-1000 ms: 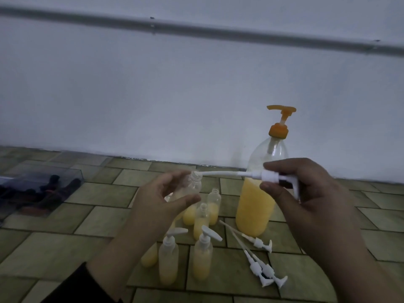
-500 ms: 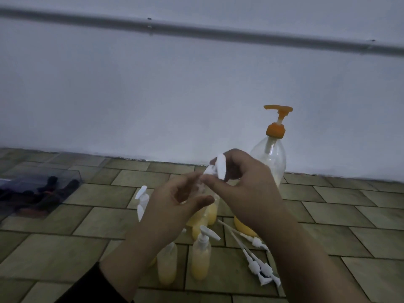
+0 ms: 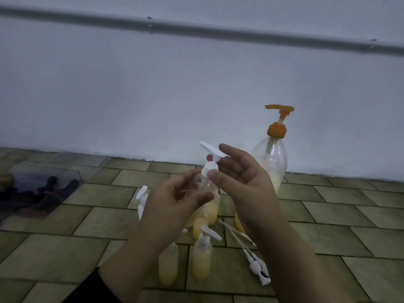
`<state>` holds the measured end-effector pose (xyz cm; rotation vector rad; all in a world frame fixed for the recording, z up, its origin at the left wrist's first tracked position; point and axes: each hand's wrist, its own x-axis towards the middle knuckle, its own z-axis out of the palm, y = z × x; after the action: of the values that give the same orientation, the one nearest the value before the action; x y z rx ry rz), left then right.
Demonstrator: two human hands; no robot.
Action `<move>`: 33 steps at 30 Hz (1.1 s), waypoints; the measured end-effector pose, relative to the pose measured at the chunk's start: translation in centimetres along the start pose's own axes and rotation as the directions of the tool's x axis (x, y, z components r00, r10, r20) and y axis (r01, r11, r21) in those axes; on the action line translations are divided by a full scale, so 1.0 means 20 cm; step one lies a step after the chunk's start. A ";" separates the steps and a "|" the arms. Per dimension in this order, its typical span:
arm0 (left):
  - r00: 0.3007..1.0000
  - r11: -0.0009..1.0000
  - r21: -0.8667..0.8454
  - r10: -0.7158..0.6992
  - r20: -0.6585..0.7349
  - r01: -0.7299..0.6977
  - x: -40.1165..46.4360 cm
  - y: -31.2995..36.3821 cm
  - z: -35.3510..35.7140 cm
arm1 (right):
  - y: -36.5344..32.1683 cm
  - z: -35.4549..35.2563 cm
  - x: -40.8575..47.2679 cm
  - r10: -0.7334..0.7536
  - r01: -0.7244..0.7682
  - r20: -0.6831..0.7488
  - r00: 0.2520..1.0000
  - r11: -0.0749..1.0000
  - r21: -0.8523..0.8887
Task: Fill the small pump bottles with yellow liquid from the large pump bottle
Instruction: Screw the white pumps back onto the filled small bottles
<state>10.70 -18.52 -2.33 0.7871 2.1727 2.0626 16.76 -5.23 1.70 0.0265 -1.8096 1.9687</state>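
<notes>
A clear box (image 3: 43,184) of dark items sits at 9 o'clock on the tiled floor (image 3: 349,215). At centre, the left hand (image 3: 175,200) curls around a small bottle (image 3: 206,186), apparently steadying it while the right hand (image 3: 242,178), fingers partly spread, pinches the white pump cap (image 3: 210,168) at the neck, likely screwing it on. Filled small bottles (image 3: 202,259) stand below at 6 o'clock, spare pumps (image 3: 255,263) beside them. The large pump bottle (image 3: 273,162) stands at 3 o'clock.
</notes>
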 end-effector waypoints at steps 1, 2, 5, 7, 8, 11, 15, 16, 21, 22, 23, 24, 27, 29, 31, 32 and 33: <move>1.000 1.000 -0.005 0.002 0.000 -0.002 0.00 0.00 0.00 | 0.00 0.01 0.00 0.011 -0.012 0.014 1.000 0.999 0.048; 1.000 1.000 -0.005 0.004 0.001 -0.004 0.01 0.00 -0.01 | 0.01 0.01 0.00 0.010 -0.010 0.007 1.000 0.999 0.046; 1.000 1.000 -0.001 -0.002 -0.004 0.002 0.00 0.00 0.00 | 0.02 0.00 0.00 -0.024 0.021 -0.054 0.998 0.998 -0.065; 1.000 1.000 0.006 0.002 -0.011 -0.002 -0.01 0.01 0.00 | 0.00 0.00 0.00 -0.004 0.004 -0.035 0.999 1.000 0.006; 1.000 1.000 0.012 0.006 -0.010 -0.006 -0.01 0.01 0.00 | 0.00 0.00 0.00 0.013 -0.013 -0.016 1.000 0.999 0.034; 1.000 1.000 0.029 0.003 0.002 -0.003 -0.02 0.01 0.01 | 0.01 0.00 0.00 0.014 -0.015 -0.018 1.000 0.998 -0.062; 1.000 0.999 0.052 0.011 0.013 -0.012 -0.03 0.01 0.02 | 0.00 -0.01 0.00 0.039 -0.039 0.018 0.999 0.999 -0.030; 1.000 0.999 0.052 0.009 0.005 -0.009 -0.03 0.01 0.01 | 0.01 -0.01 0.00 0.040 -0.039 0.028 0.999 0.999 -0.030; 0.999 0.995 0.090 0.039 0.009 -0.040 -0.03 0.03 0.01 | 0.03 0.00 -0.01 0.025 -0.029 -0.026 0.999 0.983 -0.180; 0.999 0.996 0.082 0.035 0.000 -0.035 -0.02 0.03 0.01 | 0.02 -0.01 -0.01 0.045 -0.046 -0.008 0.999 0.990 -0.133; 0.999 0.997 0.076 0.034 -0.010 -0.033 -0.02 0.02 0.00 | 0.02 -0.01 -0.01 0.065 -0.064 0.005 0.998 0.995 -0.076; 0.999 0.996 0.079 0.035 -0.016 -0.034 -0.02 0.03 0.00 | 0.02 -0.01 -0.01 0.068 -0.068 -0.006 0.998 0.996 -0.053; 0.998 0.990 0.123 0.065 -0.009 -0.063 -0.03 0.04 -0.01 | 0.04 -0.01 0.00 0.060 -0.065 -0.041 0.997 0.989 -0.132; 0.997 0.989 0.128 0.081 -0.009 -0.079 -0.03 0.05 -0.01 | 0.02 0.00 -0.01 0.091 -0.090 0.053 0.994 0.996 -0.020; 0.997 0.988 0.130 0.083 -0.009 -0.081 -0.04 0.05 -0.02 | 0.01 0.00 -0.01 0.084 -0.089 0.094 0.992 0.995 0.054; 0.997 0.988 0.133 0.083 -0.003 -0.082 -0.04 0.06 -0.01 | 0.01 0.00 -0.01 0.078 -0.082 0.077 0.994 0.995 0.050; 0.997 0.986 0.143 0.083 0.009 -0.083 -0.04 0.06 -0.01 | 0.00 0.01 -0.01 0.070 -0.071 0.056 0.996 0.997 0.023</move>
<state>11.68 -19.05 -1.50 0.9083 2.3474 1.9564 16.94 -5.49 1.55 0.0253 -1.8447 2.0583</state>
